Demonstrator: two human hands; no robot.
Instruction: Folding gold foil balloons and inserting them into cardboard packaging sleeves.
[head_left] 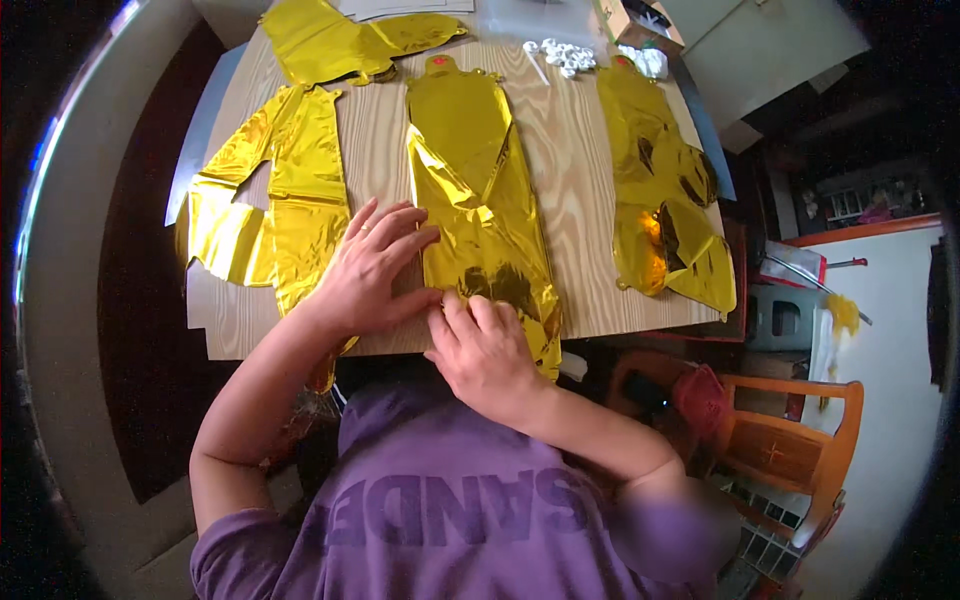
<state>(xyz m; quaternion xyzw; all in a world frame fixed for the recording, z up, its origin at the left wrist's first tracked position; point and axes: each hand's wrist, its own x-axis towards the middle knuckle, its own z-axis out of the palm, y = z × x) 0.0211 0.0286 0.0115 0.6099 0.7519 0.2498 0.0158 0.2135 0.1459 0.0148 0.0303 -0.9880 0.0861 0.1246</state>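
- Gold foil balloon (475, 190), uninflated by the look of it, lies lengthwise down the centre of the frame on the wood-grain bench (578, 200), its lower end passing the near edge.
- Left hand (372, 265), left of centre: grip open, fingers spread at the balloon's left edge, thumb toward the other hand.
- Right hand (485, 350), just below centre: fingers curled by the balloon's lower left edge; I cannot tell whether this grip has foil pinched, as its fingertips are partly hidden.
- Done, as I judge it: the balloon is laid out, and its slanting creases suggest some folding or opening.
- Left to do, probably: its lower stretch, which looks wrinkled and uneven around the right hand.
- Three more gold foil pieces lie about: one upper left (320, 40), one at left (308, 150), one at right (640, 130). None looks inflated; which are finished, I cannot tell.
- Small white pieces (572, 57) and a white stick (537, 62), top centre, lie well apart from both hands, seemingly unused.
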